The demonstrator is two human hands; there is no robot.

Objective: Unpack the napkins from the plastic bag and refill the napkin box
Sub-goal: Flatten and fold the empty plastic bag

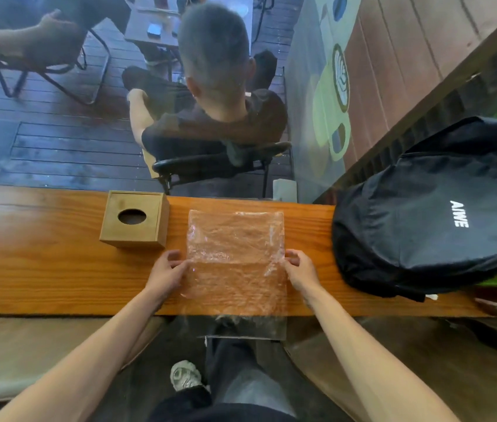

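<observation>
At centre frame, both hands, left hand (pixel 166 271) and right hand (pixel 300 271), pinched the flat, seemingly empty plastic bag (pixel 236 254) on the counter (pixel 43 269); the napkin box (pixel 134 220) sat closed (likely refilled).

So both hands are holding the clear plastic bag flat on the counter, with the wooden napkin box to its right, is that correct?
Not quite: in the head view the wooden napkin box stands to the left of the clear plastic bag. The left hand and right hand do hold its edges on the counter.

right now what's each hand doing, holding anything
Left hand: fingers pinched on the left edge of the plastic bag.
Right hand: fingers pinched on the bag's right edge.
</observation>
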